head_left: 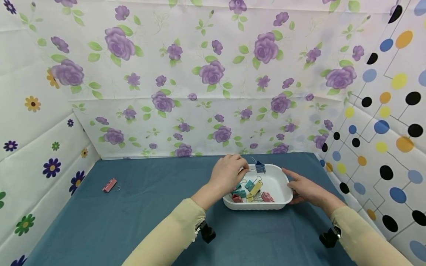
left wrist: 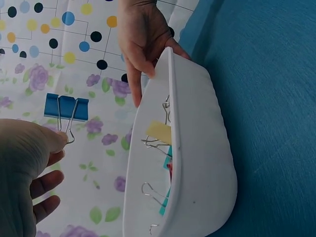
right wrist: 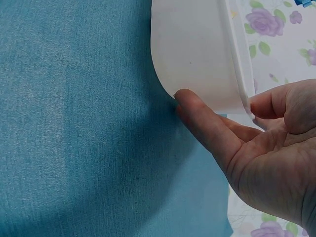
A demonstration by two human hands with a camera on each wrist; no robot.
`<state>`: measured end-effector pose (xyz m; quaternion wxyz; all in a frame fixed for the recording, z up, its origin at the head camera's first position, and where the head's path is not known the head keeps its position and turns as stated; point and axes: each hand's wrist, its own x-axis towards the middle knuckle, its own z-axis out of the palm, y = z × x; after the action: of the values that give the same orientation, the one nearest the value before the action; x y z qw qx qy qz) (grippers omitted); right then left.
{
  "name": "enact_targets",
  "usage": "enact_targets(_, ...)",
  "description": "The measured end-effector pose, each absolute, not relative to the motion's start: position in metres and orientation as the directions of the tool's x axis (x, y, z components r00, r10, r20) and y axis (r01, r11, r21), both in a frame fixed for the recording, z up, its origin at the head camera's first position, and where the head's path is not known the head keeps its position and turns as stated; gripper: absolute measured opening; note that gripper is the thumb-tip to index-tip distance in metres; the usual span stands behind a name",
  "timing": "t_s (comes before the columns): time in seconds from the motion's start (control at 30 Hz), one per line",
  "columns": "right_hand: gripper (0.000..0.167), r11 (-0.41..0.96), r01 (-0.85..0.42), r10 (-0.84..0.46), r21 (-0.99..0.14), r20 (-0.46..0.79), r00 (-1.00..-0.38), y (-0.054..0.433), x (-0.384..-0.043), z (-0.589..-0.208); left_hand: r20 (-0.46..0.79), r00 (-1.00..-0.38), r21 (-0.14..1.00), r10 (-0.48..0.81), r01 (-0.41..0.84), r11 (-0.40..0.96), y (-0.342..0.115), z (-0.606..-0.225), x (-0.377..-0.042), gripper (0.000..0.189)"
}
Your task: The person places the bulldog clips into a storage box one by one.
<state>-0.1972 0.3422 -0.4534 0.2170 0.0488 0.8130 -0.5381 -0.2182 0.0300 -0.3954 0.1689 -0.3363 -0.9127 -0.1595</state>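
My left hand pinches a blue binder clip by its wire handle, above the back of a white tray. In the left wrist view, the blue clip's body points away from the thumb and fingers, clear of the tray. My right hand grips the tray's right end. The right wrist view shows its thumb low against the outer wall and other fingers at the rim. Inside the tray lie several binder clips, among them a yellow clip, a teal clip and a pinkish-red clip.
A pink binder clip lies alone on the blue tablecloth at the far left. Patterned sheets enclose the table: a flowered sheet behind, a dotted sheet on the right and another flowered sheet on the left.
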Motion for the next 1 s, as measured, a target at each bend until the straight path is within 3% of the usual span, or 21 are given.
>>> enact_targets(1.0, 0.074, 0.43, 0.316, -0.145, -0.846, -0.41, -0.9, 0.343, -0.2, -0.456, 0.374, -0.736, 0.16, 0.564, 0.651, 0.742, 0.055, -0.41, -0.217, 0.009)
